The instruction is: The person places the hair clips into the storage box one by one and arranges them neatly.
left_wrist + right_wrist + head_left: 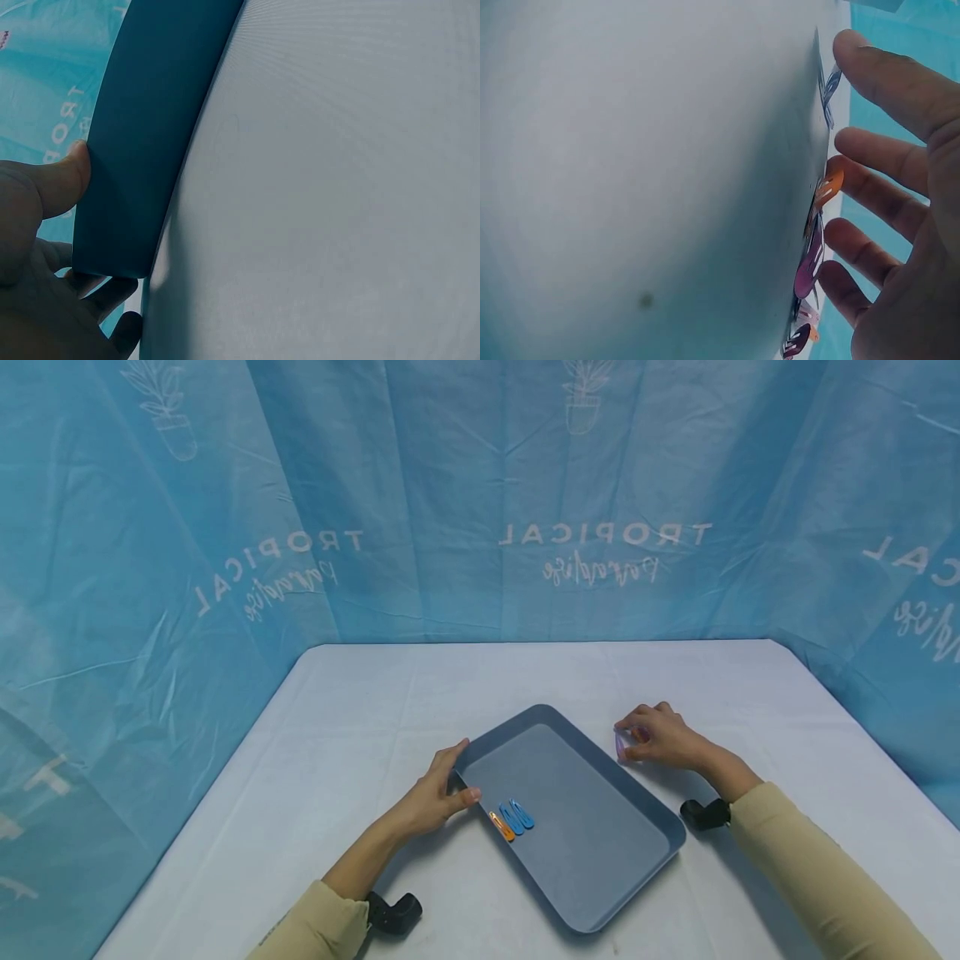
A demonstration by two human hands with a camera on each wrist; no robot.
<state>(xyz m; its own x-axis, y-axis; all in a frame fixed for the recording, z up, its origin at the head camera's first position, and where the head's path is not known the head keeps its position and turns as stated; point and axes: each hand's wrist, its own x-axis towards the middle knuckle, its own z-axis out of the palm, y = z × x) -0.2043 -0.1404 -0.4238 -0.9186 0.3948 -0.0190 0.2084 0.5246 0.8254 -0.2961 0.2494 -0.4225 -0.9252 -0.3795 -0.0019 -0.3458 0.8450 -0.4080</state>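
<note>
Slim blue and orange hair clips [512, 819] lie in a grey rectangular tray [600, 843], the left hand [429, 799] gripping its corner, likely for steadiness; the right hand [663, 737] half-curls at a slim purple clip [620, 745], pinch uncertain.

Clips [512, 819] in tray [585, 827], left side; tray on table [367, 710]; curtain [450, 502] behind.

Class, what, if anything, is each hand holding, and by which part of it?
The left hand grips the grey tray by its left corner. Whether the right hand holds the small purple item beside it cannot be told.
</note>
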